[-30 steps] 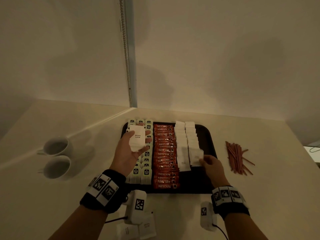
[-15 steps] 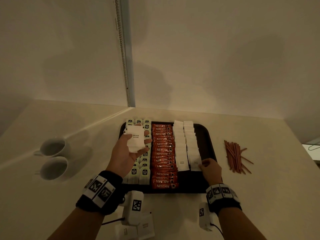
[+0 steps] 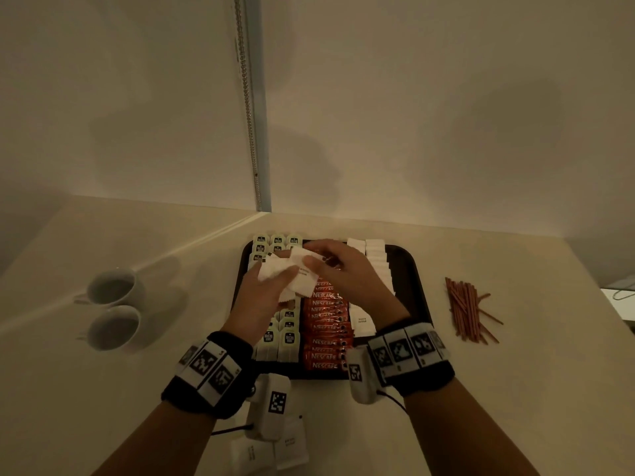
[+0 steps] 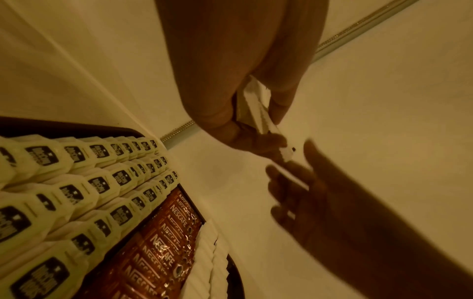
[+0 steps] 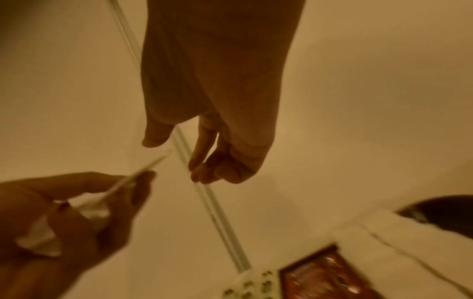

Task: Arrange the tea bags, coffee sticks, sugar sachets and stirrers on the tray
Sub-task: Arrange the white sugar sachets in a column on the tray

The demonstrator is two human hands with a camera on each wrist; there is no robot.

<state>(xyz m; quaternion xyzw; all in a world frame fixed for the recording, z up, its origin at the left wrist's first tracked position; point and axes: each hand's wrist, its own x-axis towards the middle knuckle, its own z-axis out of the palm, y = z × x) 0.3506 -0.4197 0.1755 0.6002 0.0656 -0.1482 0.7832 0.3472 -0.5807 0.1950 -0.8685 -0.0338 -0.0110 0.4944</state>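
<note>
My left hand [image 3: 271, 290] grips a small bunch of white sugar sachets [image 3: 292, 278] above the far left of the dark tray [image 3: 407, 269]. My right hand [image 3: 314, 255] has its thumb and fingers on either side of the top sachet's end, pinching it; this part is blurred in the right wrist view. On the tray lie rows of tea bags [image 3: 278, 341], red coffee sticks [image 3: 326, 324] and two rows of sugar sachets [image 3: 376, 255]. The stirrers [image 3: 465, 307] lie in a loose pile on the table right of the tray.
Two white cups [image 3: 113, 309] stand on the table to the left. A few loose sachets [image 3: 268, 451] lie near the front edge under my left wrist. A wall stands close behind the tray.
My right hand has left the right sugar row near the tray's front and crossed up and left to the sachets in my left hand. The left hand stays over the tea bags.
</note>
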